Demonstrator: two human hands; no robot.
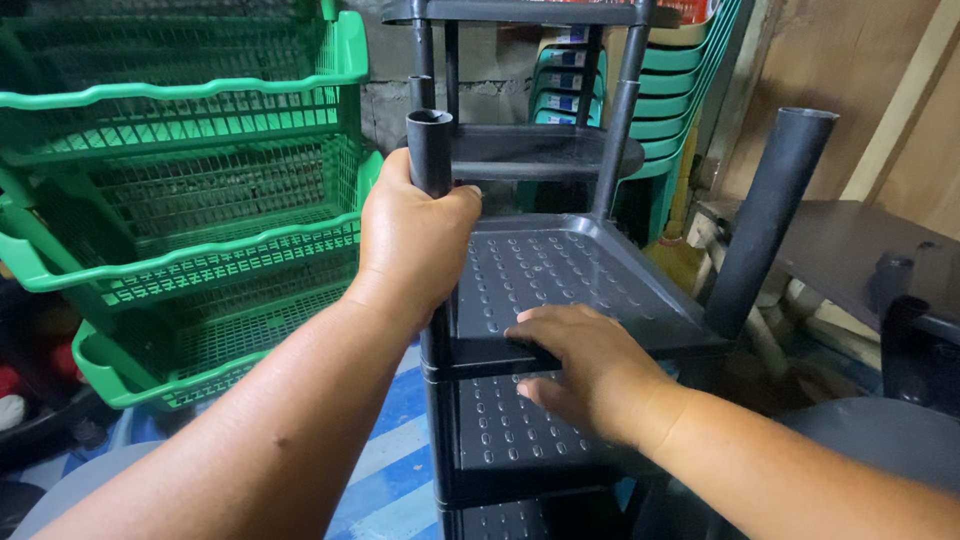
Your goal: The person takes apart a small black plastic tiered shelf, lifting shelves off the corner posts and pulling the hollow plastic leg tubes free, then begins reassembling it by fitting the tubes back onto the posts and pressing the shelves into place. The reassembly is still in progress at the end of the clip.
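While the left hand (pixel 415 235) wraps fully around the near-left post (pixel 430 150) of a black plastic rack (pixel 560 270), fingers closed tight on the tube just under its open top, the right hand (pixel 580 365) lies flat with fingers spread on the front edge of the top shelf (pixel 570 265). That split looks deliberate: the grip on the post appears to steady the rack upright, and the flat palm seems to press down or brace where shelf and post meet. The right hand holds nothing; its fingertips only rest on the dimpled shelf and curl slightly over the rim toward the shelf below (pixel 500 430).

The rack stands near and centre, directly under the camera, with a third shelf partly showing at the bottom edge. A second post (pixel 770 215) rises at the right corner, leaning a little outward, its top open and bare, so nothing is stacked on this level. Farther off, a taller black rack (pixel 540 150) of the same kind stands already built, its posts running up out of view.

To the left, green mesh trays (pixel 190 180) are tiered one above another, near the rack but not touching it. Green chairs (pixel 680 90) are stacked far right against the wall. A dark table (pixel 850 250) sits to the right, and blue-striped floor (pixel 390 460) shows below the left arm.
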